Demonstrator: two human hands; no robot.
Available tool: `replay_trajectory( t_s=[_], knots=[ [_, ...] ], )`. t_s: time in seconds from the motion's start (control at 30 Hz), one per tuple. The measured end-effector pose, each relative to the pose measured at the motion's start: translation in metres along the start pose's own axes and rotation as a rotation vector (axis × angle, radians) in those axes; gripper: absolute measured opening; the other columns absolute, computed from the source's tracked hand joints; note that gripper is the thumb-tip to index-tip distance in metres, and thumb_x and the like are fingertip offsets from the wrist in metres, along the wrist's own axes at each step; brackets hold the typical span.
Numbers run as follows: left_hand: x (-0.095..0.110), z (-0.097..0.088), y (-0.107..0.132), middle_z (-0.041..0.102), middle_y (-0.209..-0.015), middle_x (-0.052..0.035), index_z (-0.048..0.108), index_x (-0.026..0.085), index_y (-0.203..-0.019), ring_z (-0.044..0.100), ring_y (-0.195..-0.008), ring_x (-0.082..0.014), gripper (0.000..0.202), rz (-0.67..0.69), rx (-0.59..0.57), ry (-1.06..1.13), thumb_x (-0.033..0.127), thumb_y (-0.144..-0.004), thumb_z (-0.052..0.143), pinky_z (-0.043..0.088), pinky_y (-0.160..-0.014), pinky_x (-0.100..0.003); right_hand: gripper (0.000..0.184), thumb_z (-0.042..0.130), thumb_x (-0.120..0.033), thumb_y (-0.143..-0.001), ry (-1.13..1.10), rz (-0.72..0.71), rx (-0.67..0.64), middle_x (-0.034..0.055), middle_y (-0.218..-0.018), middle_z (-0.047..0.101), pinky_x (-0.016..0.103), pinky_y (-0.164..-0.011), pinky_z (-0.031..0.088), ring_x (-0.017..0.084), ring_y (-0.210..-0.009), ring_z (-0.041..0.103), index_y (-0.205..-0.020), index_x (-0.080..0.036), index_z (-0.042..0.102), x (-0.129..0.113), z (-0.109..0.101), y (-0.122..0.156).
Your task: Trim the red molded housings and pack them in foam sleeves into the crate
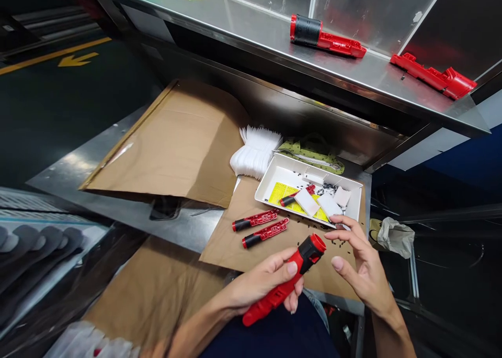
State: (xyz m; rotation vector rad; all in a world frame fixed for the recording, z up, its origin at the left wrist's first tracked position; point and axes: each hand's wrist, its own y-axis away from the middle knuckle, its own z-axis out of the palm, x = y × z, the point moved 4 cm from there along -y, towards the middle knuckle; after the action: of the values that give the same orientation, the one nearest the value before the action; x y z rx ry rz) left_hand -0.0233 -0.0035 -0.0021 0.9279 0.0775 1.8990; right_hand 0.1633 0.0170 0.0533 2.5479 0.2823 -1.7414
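Item: red-and-black plastic tool housing (266, 303), long axis slanting lower left to upper right
Left hand (261, 282): fingers wrapped around it
Right hand (363, 266): empty, fingers spread wide, nearest its upper end

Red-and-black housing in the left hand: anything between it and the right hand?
Nothing visible: the red-and-black plastic housing in the left hand sits beside the open right hand, with only a gap above the brown cardboard sheet between them.
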Motion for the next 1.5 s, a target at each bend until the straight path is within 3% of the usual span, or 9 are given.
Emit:
replay_trajectory(
  t_s=[0.13, 0.23, 0.33, 0.5, 0.77, 1.0, 1.23, 1.4, 1.5],
  knots=[
    [0.007, 0.0, 0.002, 0.063, -0.075, 0.0023, 0.052, 0.017, -0.117, 0.062, -0.06, -0.01, 0.069, -0.009, 0.0, -0.132, 0.067, -0.074, 0.072, 0.046, -0.059, -0.022, 0.032, 0.072, -0.049, -0.083, 0.007, 0.032, -0.252, 0.0061, -0.155, 0.04, 0.053, -0.122, 0.021, 0.031, -0.149, 0.025, -0.108, -0.029, 0.069, -0.004, 0.005, -0.004],
    [0.01, 0.001, 0.003, 0.062, -0.075, 0.0021, 0.054, 0.017, -0.11, 0.062, -0.062, -0.0105, 0.065, -0.029, -0.018, -0.2, 0.068, -0.074, 0.071, 0.047, -0.063, -0.024, 0.024, 0.068, -0.046, -0.088, 0.085, 0.089, -0.427, 0.0033, -0.16, 0.033, 0.055, -0.124, 0.014, 0.031, -0.153, 0.01, -0.103, -0.027, 0.071, -0.006, 0.01, -0.006],
    [0.007, 0.002, 0.004, 0.062, -0.077, 0.0012, 0.054, 0.017, -0.105, 0.061, -0.063, -0.0105, 0.059, -0.042, -0.044, -0.216, 0.067, -0.076, 0.07, 0.047, -0.065, -0.025, 0.021, 0.062, -0.044, -0.092, 0.127, 0.136, -0.514, 0.0031, -0.157, 0.039, 0.056, -0.123, 0.016, 0.031, -0.153, 0.013, -0.097, -0.027, 0.073, -0.007, 0.012, -0.006],
    [0.003, 0.001, 0.003, 0.062, -0.077, 0.0007, 0.054, 0.017, -0.105, 0.06, -0.062, -0.0105, 0.06, -0.042, -0.06, -0.216, 0.068, -0.076, 0.069, 0.046, -0.063, -0.025, 0.016, 0.069, -0.041, -0.087, 0.08, 0.132, -0.45, 0.0067, -0.145, 0.054, 0.053, -0.12, 0.025, 0.03, -0.145, 0.034, -0.091, -0.025, 0.07, -0.007, 0.01, -0.005],
    [0.004, 0.001, 0.001, 0.062, -0.078, 0.0008, 0.052, 0.017, -0.118, 0.06, -0.063, -0.0104, 0.068, -0.034, -0.039, -0.208, 0.068, -0.076, 0.07, 0.046, -0.065, -0.025, 0.026, 0.068, -0.042, -0.089, -0.019, 0.137, -0.419, 0.0101, -0.139, 0.059, 0.05, -0.117, 0.032, 0.028, -0.138, 0.046, -0.108, -0.025, 0.066, 0.008, 0.016, 0.002],
    [0.005, 0.002, -0.001, 0.062, -0.077, 0.001, 0.053, 0.017, -0.122, 0.06, -0.061, -0.0099, 0.07, -0.036, -0.068, -0.2, 0.068, -0.077, 0.069, 0.045, -0.061, -0.022, 0.023, 0.064, -0.037, -0.091, -0.068, 0.103, -0.489, 0.01, -0.137, 0.06, 0.047, -0.116, 0.035, 0.027, -0.138, 0.045, -0.111, -0.025, 0.067, 0.009, 0.016, 0.001],
    [0.0, -0.003, -0.003, 0.063, -0.076, 0.0008, 0.056, 0.017, -0.109, 0.06, -0.056, -0.0096, 0.063, -0.047, -0.087, -0.145, 0.068, -0.076, 0.069, 0.046, -0.056, -0.021, 0.016, 0.063, -0.027, -0.087, -0.125, 0.121, -0.579, 0.0089, -0.131, 0.062, 0.037, -0.103, 0.046, 0.024, -0.117, 0.06, -0.101, -0.022, 0.069, 0.001, 0.014, -0.01],
    [-0.001, -0.005, -0.004, 0.065, -0.074, 0.0016, 0.054, 0.017, -0.111, 0.059, -0.051, -0.009, 0.063, -0.05, -0.089, -0.101, 0.068, -0.076, 0.069, 0.045, -0.052, -0.02, 0.019, 0.063, -0.028, -0.087, -0.215, 0.133, -0.59, 0.0075, -0.128, 0.062, 0.034, -0.099, 0.047, 0.021, -0.108, 0.061, -0.105, -0.022, 0.068, 0.002, 0.015, -0.014],
    [-0.002, -0.005, -0.005, 0.066, -0.073, 0.002, 0.053, 0.018, -0.113, 0.059, -0.051, -0.0092, 0.064, -0.05, -0.09, -0.045, 0.067, -0.076, 0.07, 0.045, -0.05, -0.02, 0.029, 0.069, -0.035, -0.085, -0.255, 0.123, -0.577, 0.0078, -0.129, 0.062, 0.036, -0.102, 0.045, 0.023, -0.116, 0.059, -0.112, -0.023, 0.067, 0.004, 0.017, -0.015]
  ],
)
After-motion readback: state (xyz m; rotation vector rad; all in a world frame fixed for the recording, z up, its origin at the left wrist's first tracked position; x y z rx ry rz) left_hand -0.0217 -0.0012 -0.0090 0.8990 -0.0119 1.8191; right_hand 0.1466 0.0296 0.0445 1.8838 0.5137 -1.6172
